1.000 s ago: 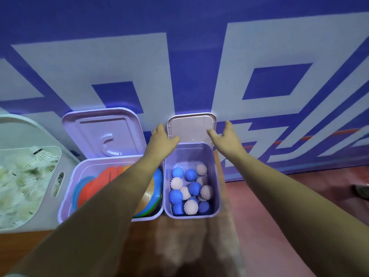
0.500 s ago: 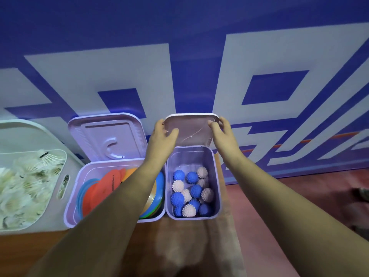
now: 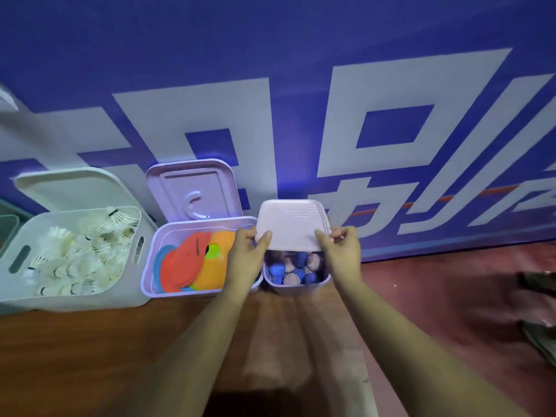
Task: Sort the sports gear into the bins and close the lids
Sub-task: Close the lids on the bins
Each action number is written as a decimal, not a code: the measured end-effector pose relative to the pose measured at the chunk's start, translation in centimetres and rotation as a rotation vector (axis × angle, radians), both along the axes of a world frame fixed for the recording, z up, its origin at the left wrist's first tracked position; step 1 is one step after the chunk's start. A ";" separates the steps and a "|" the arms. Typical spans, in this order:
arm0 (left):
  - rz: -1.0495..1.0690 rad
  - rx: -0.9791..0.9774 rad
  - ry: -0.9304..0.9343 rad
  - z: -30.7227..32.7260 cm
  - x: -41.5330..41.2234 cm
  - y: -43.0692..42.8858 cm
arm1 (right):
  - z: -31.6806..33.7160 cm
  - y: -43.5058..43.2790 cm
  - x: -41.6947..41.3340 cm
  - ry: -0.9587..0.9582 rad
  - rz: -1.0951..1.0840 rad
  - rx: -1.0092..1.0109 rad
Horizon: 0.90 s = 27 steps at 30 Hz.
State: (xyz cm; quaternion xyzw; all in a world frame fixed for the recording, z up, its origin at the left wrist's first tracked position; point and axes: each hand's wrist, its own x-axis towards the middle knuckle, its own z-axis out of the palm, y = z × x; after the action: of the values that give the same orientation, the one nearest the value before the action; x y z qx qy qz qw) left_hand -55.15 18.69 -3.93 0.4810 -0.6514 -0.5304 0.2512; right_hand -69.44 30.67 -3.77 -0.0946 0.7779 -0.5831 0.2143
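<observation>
A small lilac bin [image 3: 296, 287] on the floor holds several blue and white spiky balls [image 3: 296, 267]. Its pale lid [image 3: 291, 224] is tilted down over the bin, roughly half lowered. My left hand [image 3: 248, 254] pinches the lid's front left corner and my right hand [image 3: 341, 249] pinches its front right corner. To the left, a larger lilac bin [image 3: 150, 272] holds flat orange, red and blue discs [image 3: 192, 264], with its lid [image 3: 194, 191] standing upright against the wall. At the far left a white bin [image 3: 75, 302] is full of shuttlecocks [image 3: 81, 251], its lid [image 3: 72, 188] raised.
A blue wall with large white shapes [image 3: 301, 115] rises right behind the bins. Brown wood floor [image 3: 90, 356] lies in front of them and red floor [image 3: 436, 296] to the right. A dark blurred object [image 3: 538, 311] sits at the right edge.
Both hands took the small bin's upright lid by its corners and swung it forward and down over the balls. The view also shifted right, showing more of the white bin.
</observation>
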 end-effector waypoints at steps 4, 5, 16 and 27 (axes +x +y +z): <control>-0.072 -0.006 -0.116 -4.1 2.7 1.2 | -2.5 2.0 1.7 0.059 0.110 0.148; -0.101 -0.003 -0.143 -4.9 3.1 1.4 | -2.9 2.2 1.9 0.077 0.135 0.174; -0.264 -0.173 -0.392 -6.5 2.4 2.2 | -6.6 1.5 1.3 0.204 0.217 0.402; -0.243 -0.210 -0.335 -7.7 2.1 1.3 | -7.7 1.3 0.3 0.248 0.171 0.351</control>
State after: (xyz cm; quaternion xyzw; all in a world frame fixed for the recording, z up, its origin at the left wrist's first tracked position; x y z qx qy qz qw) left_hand -53.08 19.95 -11.65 0.4515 -0.7887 -0.3988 0.1225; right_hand -69.12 31.97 -11.47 -0.1922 0.8770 -0.4026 0.1788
